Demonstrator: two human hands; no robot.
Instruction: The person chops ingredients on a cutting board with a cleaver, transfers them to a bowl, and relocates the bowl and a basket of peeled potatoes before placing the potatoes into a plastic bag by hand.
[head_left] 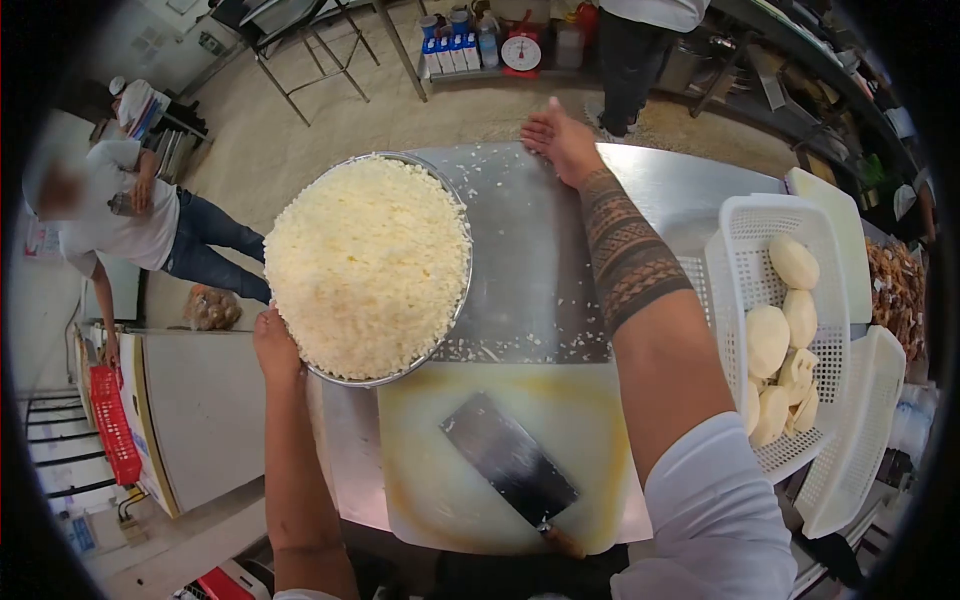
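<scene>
A round metal bowl (440,345) is heaped with finely chopped white pieces (370,260), possibly potato. My left hand (277,343) grips its lower left rim, with the fingers partly hidden by the bowl. At the far edge of the steel table, my right hand (566,142) is held open, fingers stretched to the left and nothing in them. Below the bowl lies a pale cutting board (430,500) with yellowed edges. A cleaver (510,455) rests flat on it, its wooden handle towards me.
White crumbs are scattered over the steel table (520,240). On the right, a white plastic basket (735,230) holds several peeled potatoes (766,340). A person (130,200) stands at the left, and another (645,50) beyond the table. A scale (521,52) sits on a low shelf.
</scene>
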